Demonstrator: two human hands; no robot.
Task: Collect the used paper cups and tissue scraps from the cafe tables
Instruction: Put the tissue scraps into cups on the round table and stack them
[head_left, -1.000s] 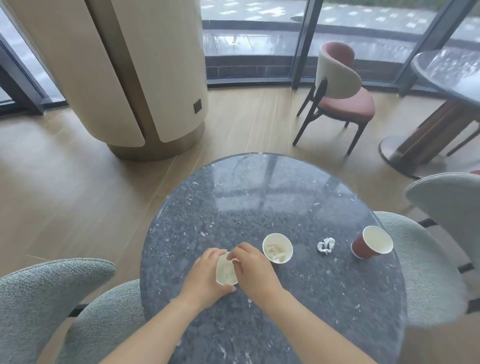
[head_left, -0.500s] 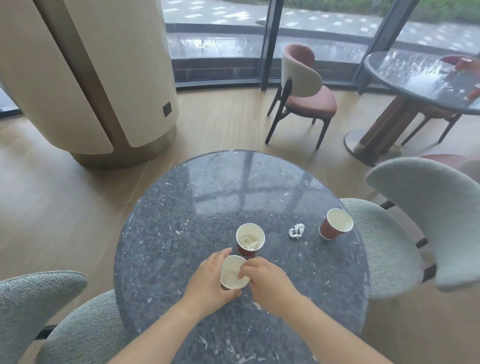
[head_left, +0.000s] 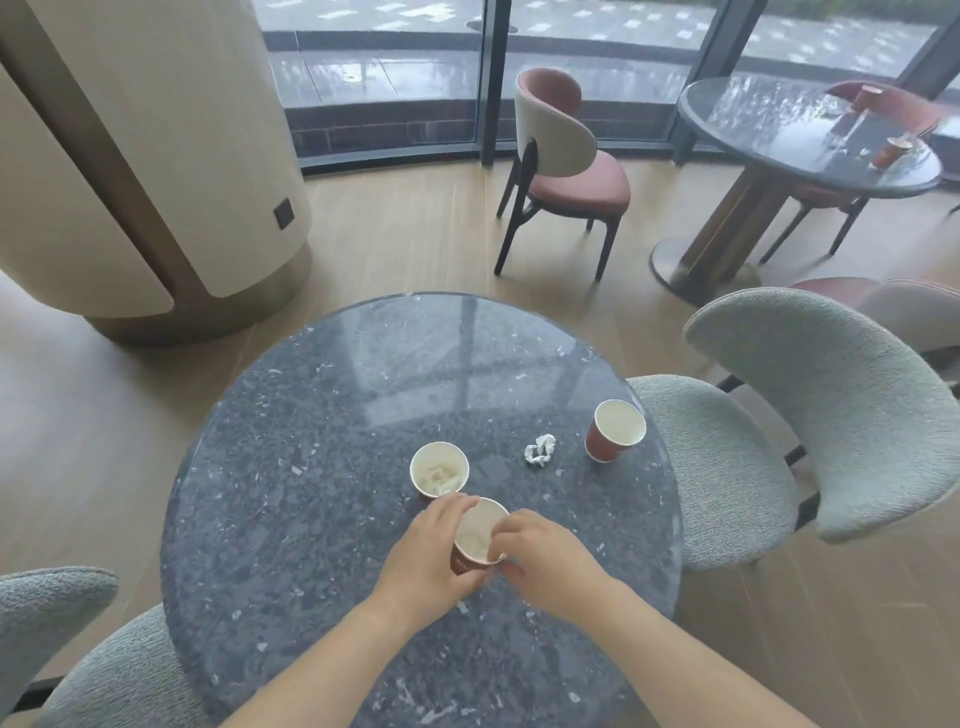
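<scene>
On the round dark stone table (head_left: 322, 447), my left hand (head_left: 428, 558) wraps around a red paper cup (head_left: 475, 535) with white tissue inside. My right hand (head_left: 545, 556) has its fingertips at that cup's rim, pinched over the tissue. Just behind stands a second red cup (head_left: 439, 470) holding tissue scraps. A crumpled white tissue scrap (head_left: 540, 450) lies loose to the right. Beyond it, near the table's right edge, stands a third red cup (head_left: 613, 431), tilted and apparently empty.
Grey upholstered chairs stand at the right (head_left: 810, 410) and lower left (head_left: 78, 660). A red-seated chair (head_left: 566, 166) stands behind. A second round table (head_left: 779, 124) at the far right carries two more red cups (head_left: 891, 150). A large beige pillar (head_left: 140, 156) rises at left.
The view has swung right, bringing the far table into sight. The held cup has come closer to me and tilted, with both hands staying on it.
</scene>
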